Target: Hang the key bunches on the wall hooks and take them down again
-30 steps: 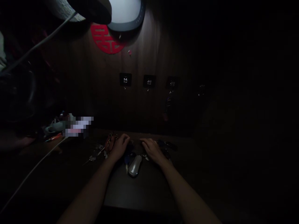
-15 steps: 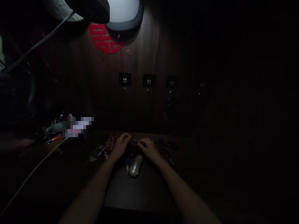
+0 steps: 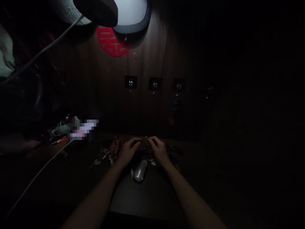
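In the dim light my left hand pinches the left side of a dark brown, flat piece, too dark to name. My right hand is closed at its right side, with a small shiny metal bit at the fingertips. Just below the hands lies a smooth grey, waisted fob, with keys partly hidden near it. A reddish-brown key pouch rests left of my left hand, next to loose keys. More dark keys lie beyond my right hand.
Black hooks line the wooden back wall, and keys hang from one. A red paper cutout sits below a lit lamp. On the left are a pale cable, a pixelated patch and an orange pen.
My fingertips now hold the dark brown piece and shiny bit up between them, and my right hand is slightly higher. The whole view has shifted a little, moving the scene right.
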`<state>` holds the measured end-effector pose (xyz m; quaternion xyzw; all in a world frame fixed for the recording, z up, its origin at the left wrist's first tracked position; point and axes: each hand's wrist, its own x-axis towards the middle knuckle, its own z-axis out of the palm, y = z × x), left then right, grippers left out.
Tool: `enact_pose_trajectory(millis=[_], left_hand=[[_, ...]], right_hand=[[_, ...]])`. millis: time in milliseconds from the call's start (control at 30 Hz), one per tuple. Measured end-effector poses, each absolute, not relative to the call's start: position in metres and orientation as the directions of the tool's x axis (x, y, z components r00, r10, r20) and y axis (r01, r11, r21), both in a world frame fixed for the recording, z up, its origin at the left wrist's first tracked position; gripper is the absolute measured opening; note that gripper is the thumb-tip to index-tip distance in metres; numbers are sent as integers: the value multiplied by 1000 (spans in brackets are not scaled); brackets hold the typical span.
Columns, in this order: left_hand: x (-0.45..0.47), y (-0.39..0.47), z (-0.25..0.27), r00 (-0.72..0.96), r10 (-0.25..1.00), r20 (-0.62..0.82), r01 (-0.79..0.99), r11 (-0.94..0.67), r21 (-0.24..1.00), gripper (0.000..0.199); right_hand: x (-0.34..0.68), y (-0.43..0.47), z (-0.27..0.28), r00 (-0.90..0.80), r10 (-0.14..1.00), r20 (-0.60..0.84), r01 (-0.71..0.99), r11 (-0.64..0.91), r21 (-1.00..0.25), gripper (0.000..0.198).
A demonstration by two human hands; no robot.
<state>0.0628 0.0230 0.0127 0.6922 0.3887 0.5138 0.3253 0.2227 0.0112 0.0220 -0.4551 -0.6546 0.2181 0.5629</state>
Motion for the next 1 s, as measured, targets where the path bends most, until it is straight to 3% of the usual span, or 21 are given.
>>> enact_pose_trajectory(millis=[200, 400, 600, 1000], left_hand=[[66, 20, 12, 115, 876, 469, 192, -482, 855, 21], [66, 19, 18, 83, 901, 425, 105, -432, 896, 23], [66, 18, 20, 82, 905, 417, 96, -423, 901, 24], [56, 23, 12, 3, 865, 502, 443, -451, 775, 22]], right_hand=[[217, 9, 24, 16, 840, 543, 342, 506, -792, 20], [215, 11, 23, 24, 882, 471, 169, 461, -871, 20], [210, 9, 25, 40, 899, 436, 116, 429, -896, 20], [243, 16, 43, 350, 773, 528, 280, 452, -847, 25]])
